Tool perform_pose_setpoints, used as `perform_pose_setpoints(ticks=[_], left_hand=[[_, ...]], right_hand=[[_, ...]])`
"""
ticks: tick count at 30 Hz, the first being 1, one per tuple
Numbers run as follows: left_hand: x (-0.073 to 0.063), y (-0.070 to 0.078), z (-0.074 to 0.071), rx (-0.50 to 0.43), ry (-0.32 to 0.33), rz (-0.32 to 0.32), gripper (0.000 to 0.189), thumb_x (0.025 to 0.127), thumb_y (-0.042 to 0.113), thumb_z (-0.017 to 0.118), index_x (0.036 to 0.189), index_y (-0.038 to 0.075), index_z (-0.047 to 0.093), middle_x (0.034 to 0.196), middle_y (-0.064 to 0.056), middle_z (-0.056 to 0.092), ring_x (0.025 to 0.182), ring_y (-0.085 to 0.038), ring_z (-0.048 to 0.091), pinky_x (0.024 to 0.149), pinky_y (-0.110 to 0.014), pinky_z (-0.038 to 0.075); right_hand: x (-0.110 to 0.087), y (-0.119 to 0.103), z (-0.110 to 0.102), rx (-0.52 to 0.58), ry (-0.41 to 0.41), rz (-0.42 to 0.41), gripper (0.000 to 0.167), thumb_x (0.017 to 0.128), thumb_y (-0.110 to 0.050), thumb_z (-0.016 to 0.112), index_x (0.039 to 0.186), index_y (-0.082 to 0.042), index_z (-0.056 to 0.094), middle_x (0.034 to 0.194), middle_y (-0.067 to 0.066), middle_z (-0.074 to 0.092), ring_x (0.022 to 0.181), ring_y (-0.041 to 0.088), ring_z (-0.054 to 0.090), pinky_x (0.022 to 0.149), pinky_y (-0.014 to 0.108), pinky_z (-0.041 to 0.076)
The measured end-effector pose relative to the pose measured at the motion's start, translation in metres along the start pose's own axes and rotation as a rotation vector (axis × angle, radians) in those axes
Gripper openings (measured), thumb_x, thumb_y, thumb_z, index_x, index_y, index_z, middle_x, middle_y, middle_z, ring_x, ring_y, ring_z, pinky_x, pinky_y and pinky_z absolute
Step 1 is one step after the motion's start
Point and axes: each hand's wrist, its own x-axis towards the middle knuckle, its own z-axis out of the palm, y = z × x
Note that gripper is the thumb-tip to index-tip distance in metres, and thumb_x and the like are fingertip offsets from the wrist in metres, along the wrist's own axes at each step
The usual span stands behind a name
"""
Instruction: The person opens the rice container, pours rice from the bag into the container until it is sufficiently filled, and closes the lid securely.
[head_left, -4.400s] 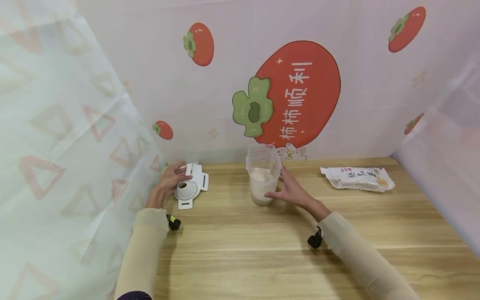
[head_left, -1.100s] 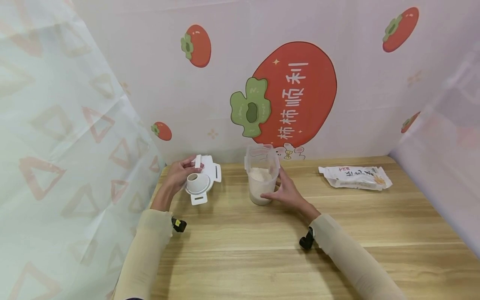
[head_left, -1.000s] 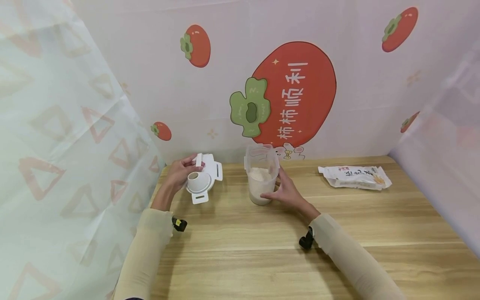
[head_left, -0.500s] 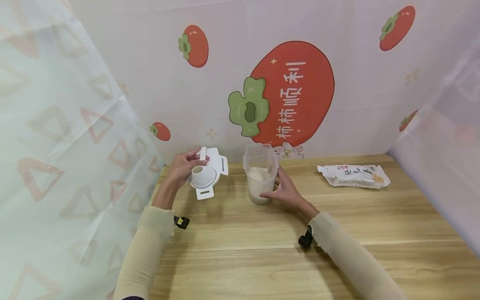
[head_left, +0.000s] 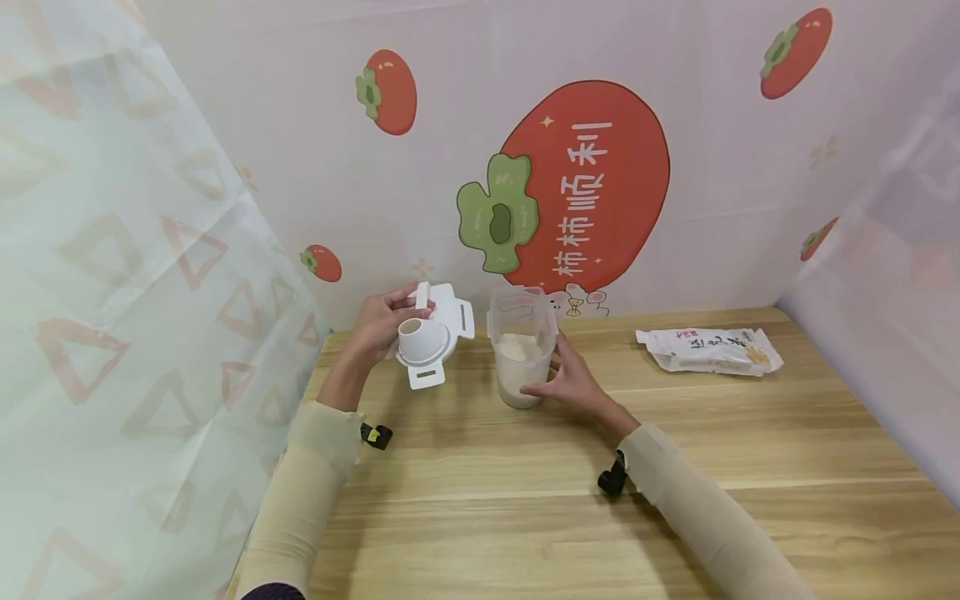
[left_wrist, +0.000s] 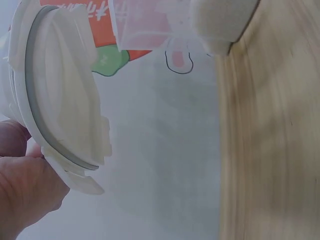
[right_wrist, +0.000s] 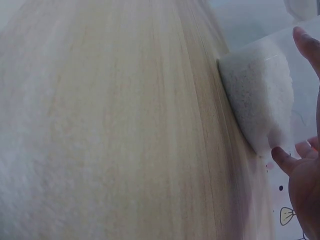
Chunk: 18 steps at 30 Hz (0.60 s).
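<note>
My left hand (head_left: 377, 323) pinches a white plastic lid (head_left: 448, 310) by its raised strip and holds it above the table. The lid has slotted side flaps and a round spout. Its underside, with a grey seal ring (left_wrist: 34, 95), shows in the left wrist view. Just right of the lid stands a clear plastic storage container (head_left: 522, 354), upright and without a cover, partly filled with white grains (right_wrist: 260, 90). My right hand (head_left: 573, 383) grips the container's right side, thumb in front and fingers partly hidden behind it. Lid and container are apart.
A white printed packet (head_left: 708, 351) lies on the wooden table (head_left: 480, 517) at the back right. A persimmon-printed sheet (head_left: 420, 208) stands as the back wall, and patterned sheets rise on the left and right sides.
My left hand has picked the lid up off the table and carried it rightward and upward, closer to the container. The right hand keeps its grip, and the container stays in place.
</note>
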Motion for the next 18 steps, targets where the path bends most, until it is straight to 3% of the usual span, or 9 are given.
perform_pose_setpoints(ticks=[6,18], left_hand=[[0.001,0.009,0.011,0.011,-0.011,-0.004,0.074,0.092,0.01,0.084,0.158,0.012,0.051,0.119,-0.013,0.078,0.105,-0.015,0.075,0.078,-0.02,0.057],[0.011,0.021,0.039,-0.058,-0.056,0.054,0.075,0.091,0.004,0.084,0.158,0.006,0.05,0.115,-0.016,0.078,0.102,-0.016,0.076,0.077,-0.021,0.058]], right_hand=[[0.001,0.001,-0.001,0.005,-0.009,-0.008,0.127,0.075,-0.024,0.1,0.17,-0.014,0.016,0.165,0.02,0.038,0.148,0.041,0.043,0.113,0.07,0.041],[0.001,-0.001,0.0,0.019,-0.002,0.018,0.124,0.075,-0.018,0.099,0.17,-0.019,0.019,0.166,0.013,0.039,0.15,0.04,0.041,0.116,0.068,0.039]])
